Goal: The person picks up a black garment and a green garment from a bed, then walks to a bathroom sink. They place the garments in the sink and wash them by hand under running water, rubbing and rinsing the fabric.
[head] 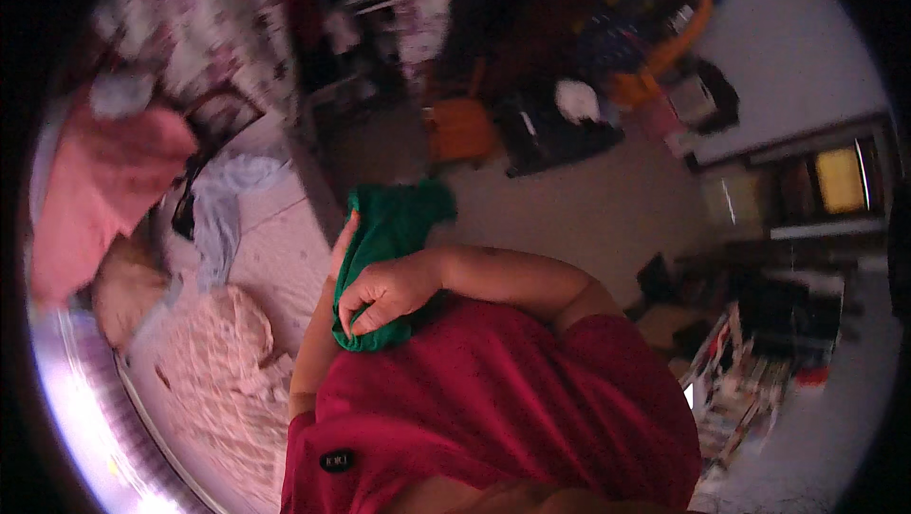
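A green cloth (390,233), perhaps a garment, hangs in front of my red shirt, folded over on itself. My right hand (388,295) reaches across from the right and pinches its near edge between thumb and fingers. Along the cloth's left side, my left hand (346,240) holds it with a thumb or finger laid against the edge. Most of the left hand is hidden behind the fabric. The cloth's far end looks blurred.
To my left is a bed (274,236) with a crumpled pink-patterned cover (206,343), a pale blue cloth (217,222) and a pink cloth (114,186). An orange-brown chair (461,129) stands ahead on the floor (569,208). A rack (740,386) with assorted items stands at right.
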A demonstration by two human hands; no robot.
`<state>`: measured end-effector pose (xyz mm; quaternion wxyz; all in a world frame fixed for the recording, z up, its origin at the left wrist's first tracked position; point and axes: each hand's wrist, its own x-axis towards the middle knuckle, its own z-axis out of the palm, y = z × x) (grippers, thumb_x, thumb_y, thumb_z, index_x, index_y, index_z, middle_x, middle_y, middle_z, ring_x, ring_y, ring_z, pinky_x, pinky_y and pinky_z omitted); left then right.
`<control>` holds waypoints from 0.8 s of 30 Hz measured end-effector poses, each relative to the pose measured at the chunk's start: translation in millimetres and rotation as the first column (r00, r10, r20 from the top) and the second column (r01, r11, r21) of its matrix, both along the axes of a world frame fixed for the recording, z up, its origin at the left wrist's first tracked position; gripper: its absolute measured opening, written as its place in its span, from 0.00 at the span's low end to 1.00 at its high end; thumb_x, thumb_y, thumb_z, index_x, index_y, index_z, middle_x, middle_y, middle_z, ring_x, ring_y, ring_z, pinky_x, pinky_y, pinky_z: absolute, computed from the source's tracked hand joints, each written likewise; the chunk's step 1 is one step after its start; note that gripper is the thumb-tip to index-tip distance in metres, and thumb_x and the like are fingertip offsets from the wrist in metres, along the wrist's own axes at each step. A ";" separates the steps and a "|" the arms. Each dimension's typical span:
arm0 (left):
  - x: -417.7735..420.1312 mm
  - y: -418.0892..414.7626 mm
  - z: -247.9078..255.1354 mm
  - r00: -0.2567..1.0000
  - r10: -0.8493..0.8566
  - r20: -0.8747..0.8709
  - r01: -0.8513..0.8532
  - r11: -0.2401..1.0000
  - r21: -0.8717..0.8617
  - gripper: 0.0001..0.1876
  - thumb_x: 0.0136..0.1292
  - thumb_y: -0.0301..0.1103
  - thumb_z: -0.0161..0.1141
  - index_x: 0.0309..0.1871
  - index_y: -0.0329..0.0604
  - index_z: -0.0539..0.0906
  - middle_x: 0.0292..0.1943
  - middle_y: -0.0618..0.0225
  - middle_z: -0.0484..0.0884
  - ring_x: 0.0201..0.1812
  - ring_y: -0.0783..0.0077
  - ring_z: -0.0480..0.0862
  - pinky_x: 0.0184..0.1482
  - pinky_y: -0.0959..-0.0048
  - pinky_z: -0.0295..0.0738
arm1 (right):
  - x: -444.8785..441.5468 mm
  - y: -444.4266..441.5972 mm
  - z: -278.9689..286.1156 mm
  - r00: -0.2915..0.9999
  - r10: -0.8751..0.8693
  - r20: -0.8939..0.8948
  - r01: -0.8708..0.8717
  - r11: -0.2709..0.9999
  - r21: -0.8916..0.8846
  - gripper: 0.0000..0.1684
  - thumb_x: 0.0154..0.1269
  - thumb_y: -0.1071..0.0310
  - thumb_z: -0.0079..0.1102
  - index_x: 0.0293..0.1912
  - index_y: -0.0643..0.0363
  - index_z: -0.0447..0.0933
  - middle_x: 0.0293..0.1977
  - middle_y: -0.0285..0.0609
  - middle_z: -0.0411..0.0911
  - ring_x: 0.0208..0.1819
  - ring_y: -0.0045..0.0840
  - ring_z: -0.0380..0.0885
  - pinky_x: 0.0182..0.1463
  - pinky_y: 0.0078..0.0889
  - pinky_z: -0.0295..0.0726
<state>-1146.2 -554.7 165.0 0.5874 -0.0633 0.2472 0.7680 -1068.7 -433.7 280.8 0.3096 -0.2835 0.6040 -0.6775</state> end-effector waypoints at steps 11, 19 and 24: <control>127.5 144.3 33.4 -0.153 -0.149 -0.977 0.204 0.963 -0.178 0.24 0.64 0.27 0.65 0.63 0.38 0.72 0.56 0.63 0.78 0.56 0.68 0.78 0.59 0.69 0.72 | 198.5 157.7 -60.2 0.266 -0.959 0.096 0.964 0.262 -0.052 0.33 0.63 0.59 0.69 0.61 0.64 0.68 0.49 0.39 0.78 0.51 0.21 0.75 0.56 0.32 0.76; 250.4 264.6 46.2 0.431 -0.397 -0.810 0.219 0.917 -0.333 0.20 0.67 0.34 0.62 0.61 0.40 0.75 0.55 0.64 0.79 0.56 0.69 0.77 0.59 0.67 0.71 | 349.7 246.3 -106.9 -0.086 -0.956 0.279 0.992 -0.056 0.113 0.31 0.70 0.46 0.55 0.57 0.64 0.74 0.54 0.44 0.77 0.54 0.26 0.75 0.59 0.32 0.73; 247.3 342.7 38.1 0.628 -0.157 -0.763 0.043 0.985 -0.167 0.21 0.72 0.41 0.54 0.62 0.39 0.75 0.58 0.63 0.78 0.58 0.65 0.77 0.62 0.64 0.70 | 443.3 305.9 -106.4 -0.611 -0.790 0.051 0.763 -0.571 0.304 0.33 0.74 0.43 0.46 0.56 0.65 0.74 0.46 0.48 0.78 0.49 0.33 0.77 0.55 0.35 0.74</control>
